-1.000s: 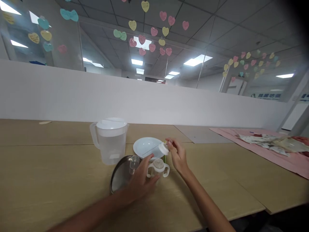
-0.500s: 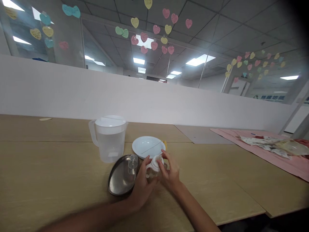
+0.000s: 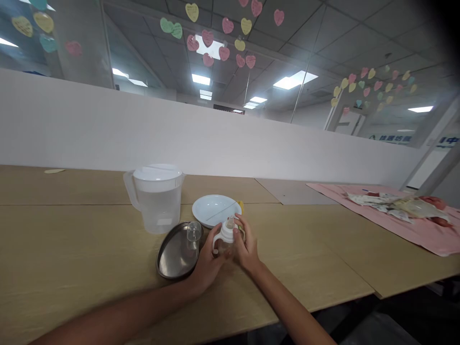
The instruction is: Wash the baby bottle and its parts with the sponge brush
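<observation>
Both hands are around a clear baby bottle with a white collar, a clear teat on top and white side handles. My left hand wraps its left side, by the handle. My right hand closes on its right side, with fingers near the white collar. To the left lies a kidney-shaped metal tray, and a clear cup, possibly the bottle's cap, rests on it. Just behind the bottle is a white plate with a thin straight stick across it.
A lidded plastic jug holding clear liquid stands at the back left. Something yellow shows at the plate's right edge. On the far right, a pink cloth carries packets and other items. A white wall backs the table.
My right hand has come down from the bottle's top to its side, so the teat now shows. The whole view has shifted slightly.
</observation>
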The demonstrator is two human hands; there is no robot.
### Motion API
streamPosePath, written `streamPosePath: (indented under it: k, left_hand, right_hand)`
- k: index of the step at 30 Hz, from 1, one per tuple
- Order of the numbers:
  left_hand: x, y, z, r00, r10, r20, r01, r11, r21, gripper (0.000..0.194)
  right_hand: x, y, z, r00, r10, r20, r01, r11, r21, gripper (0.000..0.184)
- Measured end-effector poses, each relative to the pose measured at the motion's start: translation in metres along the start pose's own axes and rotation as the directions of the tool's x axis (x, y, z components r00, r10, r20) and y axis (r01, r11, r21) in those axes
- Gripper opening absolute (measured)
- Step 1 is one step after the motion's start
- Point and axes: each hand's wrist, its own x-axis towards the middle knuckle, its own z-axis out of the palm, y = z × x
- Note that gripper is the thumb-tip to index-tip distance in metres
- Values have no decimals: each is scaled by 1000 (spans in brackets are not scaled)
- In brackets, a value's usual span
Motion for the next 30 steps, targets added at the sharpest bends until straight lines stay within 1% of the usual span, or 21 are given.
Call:
streamPosePath:
  k: [2, 4, 5, 7, 9, 11, 12, 14, 15, 17, 21, 24, 26, 27, 28, 30]
  left_hand:
    - [0, 1, 0, 1000, 9, 8, -9, 1000, 11, 64]
    - [0, 2, -1, 1000, 7, 13, -7, 1000, 28, 62]
    - [0, 3, -1, 1000, 6, 16, -7, 999, 32, 62]
    - [-1, 3, -1, 1000, 10, 22, -11, 999, 32, 61]
    - [-1, 3, -1, 1000, 12, 16, -13, 999, 30, 61]
    - [-1, 3, 0, 1000, 10, 6, -11, 999, 35, 62]
    - [-1, 3, 0, 1000, 9, 5, -9, 999, 42, 63]
    - [-2, 4, 0, 1000, 13, 1, -13, 998, 64, 61]
    - [-2, 4, 0, 1000, 14, -1, -14, 997, 75, 60]
    - [-3, 5, 0, 1000, 14, -5, -13, 995, 96, 56]
    - [-4, 2, -1, 999, 30, -37, -24, 990, 140, 49]
    - [-4, -2, -1, 998, 37, -55, -29, 988, 153, 47]
    - [-4, -3, -1, 999, 29, -45, -22, 988, 150, 47]
    - [-4, -2, -1, 999, 26, -38, -21, 989, 145, 47]
    - [-4, -1, -1, 999, 24, -31, -19, 990, 138, 47]
    - [-4, 3, 0, 1000, 11, -8, -10, 993, 119, 49]
  right_hand:
    - [6, -3, 0, 989, 129, 68, -140, 969, 203, 33]
    - [13, -4, -1, 970, 210, 121, -239, 916, 323, 27]
    - [15, -4, -1, 965, 226, 132, -258, 904, 342, 24]
    - [16, -3, -2, 972, 208, 108, -232, 919, 318, 24]
    - [13, -1, -3, 991, 128, 33, -132, 968, 213, 24]
    - [8, 1, -4, 999, -18, -40, 20, 999, 30, 22]
    - [5, 1, -5, 993, -106, -59, 102, 992, -68, 21]
    - [2, 1, -7, 960, -271, -68, 250, 942, -223, 18]
    - [0, 1, -7, 939, -338, -69, 308, 911, -273, 18]
    - [0, 1, -8, 897, -436, -69, 390, 856, -341, 18]
    - [0, 2, -7, 824, -566, -14, 513, 756, -407, 22]
    - [-1, 2, -7, 787, -616, 36, 574, 710, -407, 26]
    - [-2, 1, -6, 792, -611, 18, 566, 722, -397, 29]
    - [-3, 0, -6, 811, -585, -7, 536, 748, -392, 30]
    - [-3, -1, -5, 843, -537, -33, 485, 785, -384, 32]
    - [-4, -1, -4, 917, -393, -70, 348, 872, -345, 35]
